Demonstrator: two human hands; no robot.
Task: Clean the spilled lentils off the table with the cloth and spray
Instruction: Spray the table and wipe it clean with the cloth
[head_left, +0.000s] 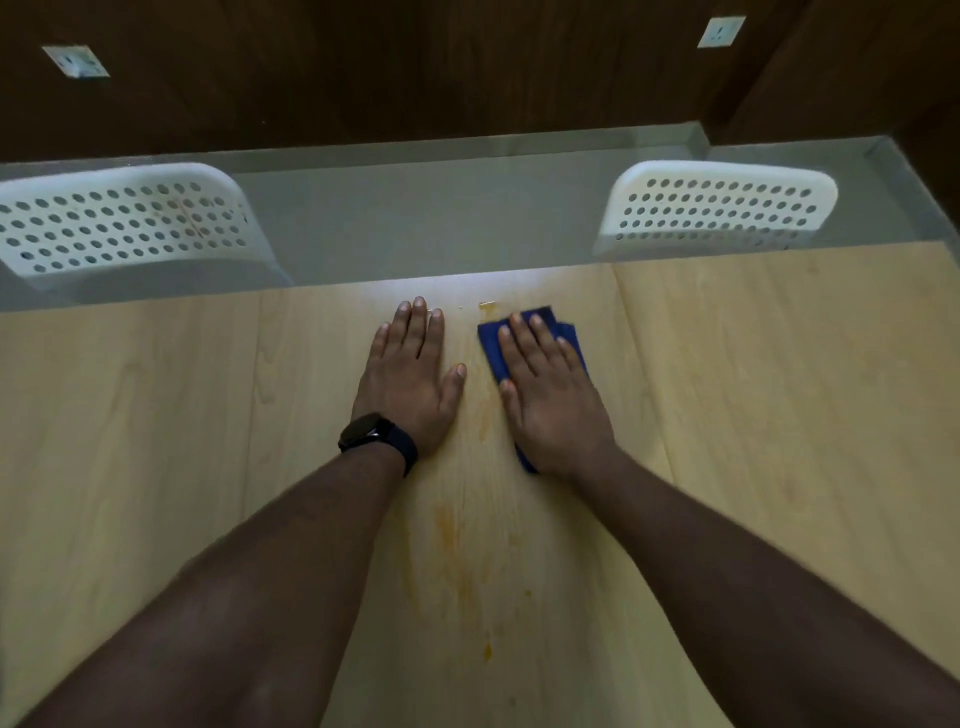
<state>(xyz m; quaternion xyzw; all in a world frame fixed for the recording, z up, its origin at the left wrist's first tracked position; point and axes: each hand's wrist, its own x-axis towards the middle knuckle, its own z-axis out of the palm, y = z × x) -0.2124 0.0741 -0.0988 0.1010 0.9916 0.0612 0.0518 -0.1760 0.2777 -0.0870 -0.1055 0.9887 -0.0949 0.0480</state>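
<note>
A folded blue cloth lies on the light wooden table near its far edge. My right hand presses flat on top of the cloth, fingers together and stretched out. My left hand, with a dark watch on the wrist, rests flat on the bare table just left of the cloth, holding nothing. Orange-yellow lentil smears streak the table between my forearms, and a small wet orange patch sits just beyond the cloth. No spray bottle is in view.
Two white perforated chair backs stand past the far table edge, one at the left and one at the right. Behind them are a grey floor and a dark wooden wall with two sockets.
</note>
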